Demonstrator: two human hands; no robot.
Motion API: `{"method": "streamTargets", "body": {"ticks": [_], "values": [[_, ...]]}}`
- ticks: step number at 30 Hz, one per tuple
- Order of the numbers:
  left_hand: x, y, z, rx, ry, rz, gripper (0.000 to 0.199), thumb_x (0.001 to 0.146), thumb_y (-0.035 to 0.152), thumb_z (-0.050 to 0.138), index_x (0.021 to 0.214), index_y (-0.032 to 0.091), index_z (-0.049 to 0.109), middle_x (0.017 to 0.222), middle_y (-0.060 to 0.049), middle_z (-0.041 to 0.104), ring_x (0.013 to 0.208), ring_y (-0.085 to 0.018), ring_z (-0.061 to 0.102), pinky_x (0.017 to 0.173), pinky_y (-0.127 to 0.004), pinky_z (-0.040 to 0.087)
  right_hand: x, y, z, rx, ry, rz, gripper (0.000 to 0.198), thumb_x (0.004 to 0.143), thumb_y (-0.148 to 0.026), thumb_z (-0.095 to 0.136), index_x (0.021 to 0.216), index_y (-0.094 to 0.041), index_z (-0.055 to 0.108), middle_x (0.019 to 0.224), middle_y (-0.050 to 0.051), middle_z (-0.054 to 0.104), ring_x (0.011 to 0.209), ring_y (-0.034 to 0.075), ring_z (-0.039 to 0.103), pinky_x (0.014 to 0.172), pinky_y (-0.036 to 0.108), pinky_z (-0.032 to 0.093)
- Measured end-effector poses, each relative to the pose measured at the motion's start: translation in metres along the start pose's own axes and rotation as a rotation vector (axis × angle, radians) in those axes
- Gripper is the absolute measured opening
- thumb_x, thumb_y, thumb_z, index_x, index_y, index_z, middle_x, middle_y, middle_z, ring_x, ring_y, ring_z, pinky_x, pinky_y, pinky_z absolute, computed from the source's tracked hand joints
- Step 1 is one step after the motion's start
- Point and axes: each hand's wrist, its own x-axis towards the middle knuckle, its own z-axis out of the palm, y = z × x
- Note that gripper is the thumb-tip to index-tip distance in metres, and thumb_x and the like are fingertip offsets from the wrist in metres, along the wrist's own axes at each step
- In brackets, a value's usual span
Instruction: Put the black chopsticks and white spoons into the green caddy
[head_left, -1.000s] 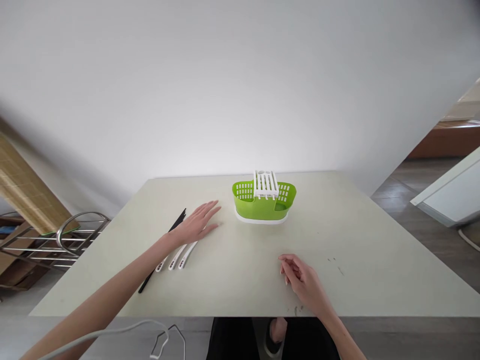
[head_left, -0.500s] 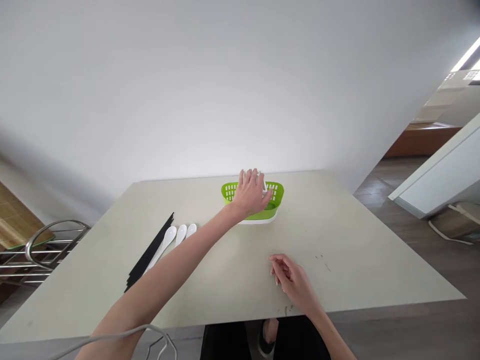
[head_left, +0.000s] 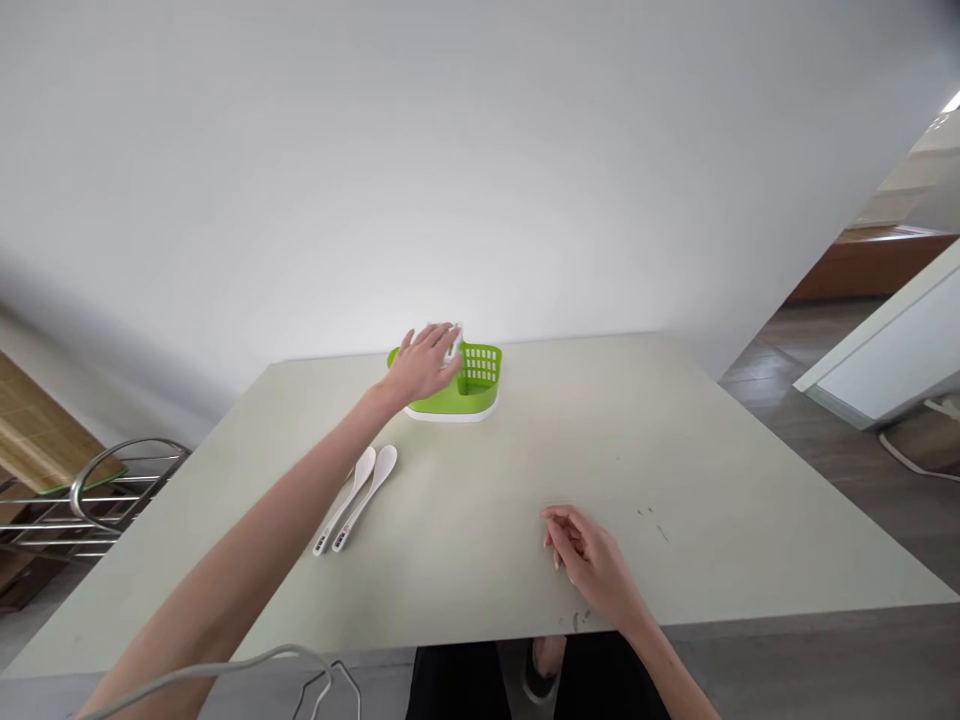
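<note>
A green slatted basket [head_left: 450,403] with a white base stands toward the desk's [head_left: 465,540] far edge, near the wall. The left hand [head_left: 424,365], fingers partly spread, lies over its white slotted rack [head_left: 454,346]; whether it grips cannot be told. White spoons [head_left: 385,460] lie nearer, their handle-end dark markings too small to read. The right hand [head_left: 589,557] rests loosely closed, apparently empty.

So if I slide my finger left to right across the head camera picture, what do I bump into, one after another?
Metal rack → white spoons → green basket → right hand → white panel.
</note>
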Motion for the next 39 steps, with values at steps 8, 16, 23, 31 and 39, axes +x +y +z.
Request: {"method": "streamTargets", "body": {"ticks": [8,16,23,31,39], "values": [[-0.013,-0.065,-0.011,0.053,-0.027,-0.098,0.061,0.107,0.046,0.031,0.162,0.023,0.039,0.168,-0.009,0.042,0.156,-0.027,0.034,0.127,-0.053,0.026,0.000,0.000,-0.001,-0.003,0.009,-0.005,0.047,0.106,-0.062,0.045,0.118,-0.022,0.065,0.086,0.006,0.068,0.064,0.017,0.060,0.058,0.030,0.049],[-0.024,-0.081,-0.016,0.083,0.008,-0.153,0.062,0.105,0.047,0.031,0.161,0.023,0.042,0.167,-0.007,0.044,0.154,-0.027,0.038,0.123,-0.049,0.036,-0.001,0.000,-0.001,0.018,0.009,-0.012,0.047,0.105,-0.062,0.046,0.120,-0.022,0.064,0.086,0.006,0.069,0.063,0.017,0.061,0.056,0.029,0.050],[-0.033,-0.111,-0.023,0.096,-0.025,-0.219,0.062,0.104,0.046,0.032,0.163,0.026,0.039,0.169,-0.006,0.041,0.156,-0.028,0.034,0.121,-0.054,0.039,-0.002,0.000,-0.002,0.018,0.004,0.001,0.048,0.105,-0.063,0.046,0.121,-0.021,0.065,0.087,0.007,0.069,0.063,0.018,0.060,0.053,0.029,0.047],[-0.090,-0.056,-0.024,0.052,0.160,-0.096,0.060,0.107,0.044,0.033,0.163,0.024,0.034,0.171,-0.008,0.037,0.163,-0.030,0.018,0.131,-0.059,0.018,-0.002,0.002,-0.001,0.001,0.011,-0.010,0.047,0.105,-0.063,0.046,0.118,-0.022,0.065,0.086,0.006,0.069,0.063,0.018,0.060,0.058,0.031,0.050],[-0.228,0.049,0.045,-0.216,-0.086,0.153,0.053,0.108,0.038,0.045,0.160,0.031,0.037,0.169,-0.006,0.039,0.161,-0.028,0.025,0.127,-0.056,0.038,-0.002,0.006,0.000,-0.010,0.019,0.011,0.047,0.105,-0.062,0.046,0.117,-0.022,0.065,0.087,0.006,0.068,0.066,0.018,0.059,0.063,0.032,0.051]]}}
